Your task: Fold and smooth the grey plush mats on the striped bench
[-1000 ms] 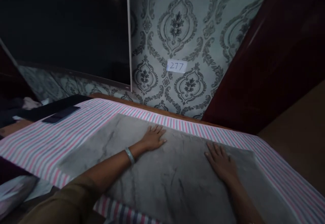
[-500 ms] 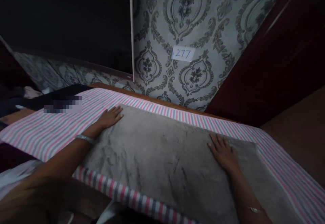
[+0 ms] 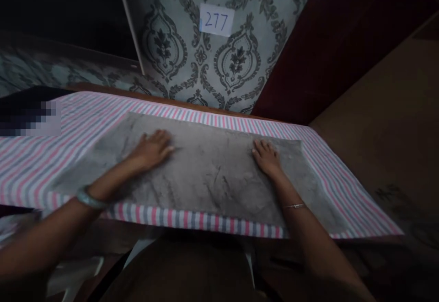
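Observation:
A grey cloth (image 3: pixel 212 178) lies flat on a table covered with a pink, grey and white striped sheet (image 3: pixel 68 128). My left hand (image 3: pixel 152 148) rests palm down on the cloth's left part, fingers spread. On the cloth's right part, near its far right corner, my right hand (image 3: pixel 266 156) lies flat with fingers apart. Neither hand holds anything. A bangle sits on my left wrist and a thin bracelet on my right.
Patterned wallpaper behind the table carries a white label (image 3: pixel 216 20) reading 277. A dark screen (image 3: pixel 61 9) hangs at the upper left. A dark wooden panel (image 3: pixel 343 32) stands at the right. A blurred dark object (image 3: pixel 27 117) lies at the table's far left.
My left hand has slid from the cloth's far left corner toward its middle. The right hand has stayed flat near the far right corner. The view has tilted down and shifted.

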Action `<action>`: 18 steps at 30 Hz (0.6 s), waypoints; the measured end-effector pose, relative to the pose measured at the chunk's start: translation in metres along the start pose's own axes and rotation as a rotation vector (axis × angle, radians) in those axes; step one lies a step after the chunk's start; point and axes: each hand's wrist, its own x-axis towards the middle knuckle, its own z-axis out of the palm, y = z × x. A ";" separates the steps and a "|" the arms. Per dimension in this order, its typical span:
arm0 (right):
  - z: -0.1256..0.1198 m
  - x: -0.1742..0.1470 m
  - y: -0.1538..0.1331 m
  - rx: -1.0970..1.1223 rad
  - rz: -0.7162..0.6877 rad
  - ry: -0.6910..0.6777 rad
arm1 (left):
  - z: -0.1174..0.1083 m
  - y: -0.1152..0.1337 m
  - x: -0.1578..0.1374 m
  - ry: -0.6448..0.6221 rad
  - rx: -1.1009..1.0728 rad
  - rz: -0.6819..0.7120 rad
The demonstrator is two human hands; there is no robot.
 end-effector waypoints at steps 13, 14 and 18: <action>0.021 -0.068 -0.041 -0.036 -0.215 0.110 | 0.063 0.142 -0.037 0.011 -0.104 0.283; 0.021 -0.068 -0.040 -0.043 -0.218 0.115 | 0.060 0.131 -0.040 0.010 -0.087 0.252; 0.022 -0.069 -0.040 -0.076 -0.229 0.129 | 0.051 0.070 -0.060 0.018 0.006 0.058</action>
